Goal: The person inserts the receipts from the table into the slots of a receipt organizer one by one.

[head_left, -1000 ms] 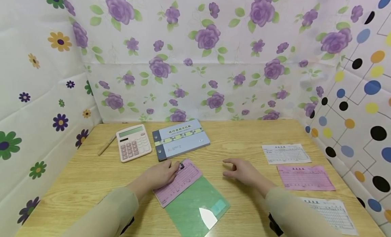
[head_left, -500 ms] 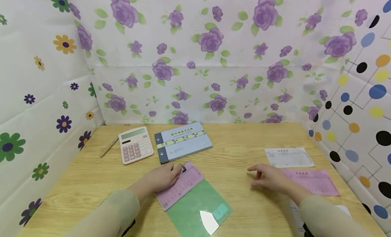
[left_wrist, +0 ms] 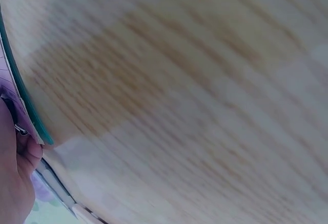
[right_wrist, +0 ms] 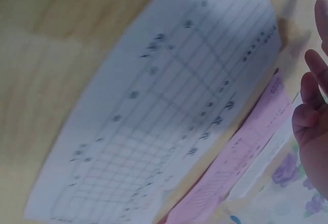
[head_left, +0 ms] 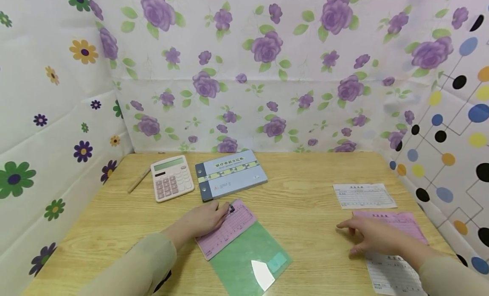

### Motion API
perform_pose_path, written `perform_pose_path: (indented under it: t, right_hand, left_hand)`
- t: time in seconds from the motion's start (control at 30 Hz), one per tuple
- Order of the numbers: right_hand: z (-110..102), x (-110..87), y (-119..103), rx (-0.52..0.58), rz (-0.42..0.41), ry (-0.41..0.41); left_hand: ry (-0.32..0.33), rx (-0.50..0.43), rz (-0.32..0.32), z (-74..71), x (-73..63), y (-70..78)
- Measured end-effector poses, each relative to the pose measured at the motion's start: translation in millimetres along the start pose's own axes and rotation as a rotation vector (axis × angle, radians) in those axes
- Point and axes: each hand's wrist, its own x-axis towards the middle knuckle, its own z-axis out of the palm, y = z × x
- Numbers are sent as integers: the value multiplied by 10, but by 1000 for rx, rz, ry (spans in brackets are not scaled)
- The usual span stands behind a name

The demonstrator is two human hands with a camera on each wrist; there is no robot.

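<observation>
My left hand [head_left: 204,219] holds the upper left edge of a green clipboard [head_left: 248,253], its thumb near the small black clip [head_left: 231,209]. A pink form [head_left: 229,232] with printed lines lies along the top of the clipboard, partly covered by that hand. In the left wrist view, the fingers [left_wrist: 31,155] curl at the clipboard's edge beside the clip. To the right, my right hand [head_left: 372,234] hovers with loosely bent fingers, holding nothing. Below and beside it lie a pink slip [head_left: 408,224] and a white slip [head_left: 393,277], both partly hidden by the hand and forearm in the head view.
Another white slip [head_left: 364,196] lies farther back on the right. A blue account book [head_left: 233,173] sits behind the clipboard, with a pink-and-white calculator [head_left: 172,177] and a pen [head_left: 139,179] to its left. Patterned cloths surround the wooden table [head_left: 302,194].
My right hand has moved rightward from beside the clipboard to the slips on the right. The left hand stays on the clipboard. The head view has shifted slightly.
</observation>
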Motion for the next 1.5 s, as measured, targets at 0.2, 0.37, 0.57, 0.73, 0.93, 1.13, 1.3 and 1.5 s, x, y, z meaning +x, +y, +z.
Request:
perform_pose_path:
  t: [0.2, 0.37, 0.57, 0.73, 0.93, 1.13, 1.3, 1.5]
  right_hand:
    - [58, -155, 119, -29, -2, -20]
    - [116, -168, 176, -98, -48, -6]
    - [162, -52, 124, -123, -124, 33]
    - [186, 95, 0, -94, -116, 41]
    - [209, 304, -140, -76, -144, 62]
    - [227, 473, -244, -62, -154, 72]
    - [240, 578, -309, -66, -167, 84]
    - [272, 661, -369, -49, -177, 96]
  left_hand:
    - [6, 0, -2, -17, -9, 4]
    - [6, 4, 6, -37, -17, -1]
    - [5, 3, 1, -36, -27, -7]
    - [-15, -10, -21, -25, -18, -6]
    - [-14, -6, -20, -4, -5, -8]
    - [-24, -42, -29, -3, 7, 8]
    - [-37, -69, -49, -22, 7, 23]
    - [-33, -65, -46, -32, -1, 25]
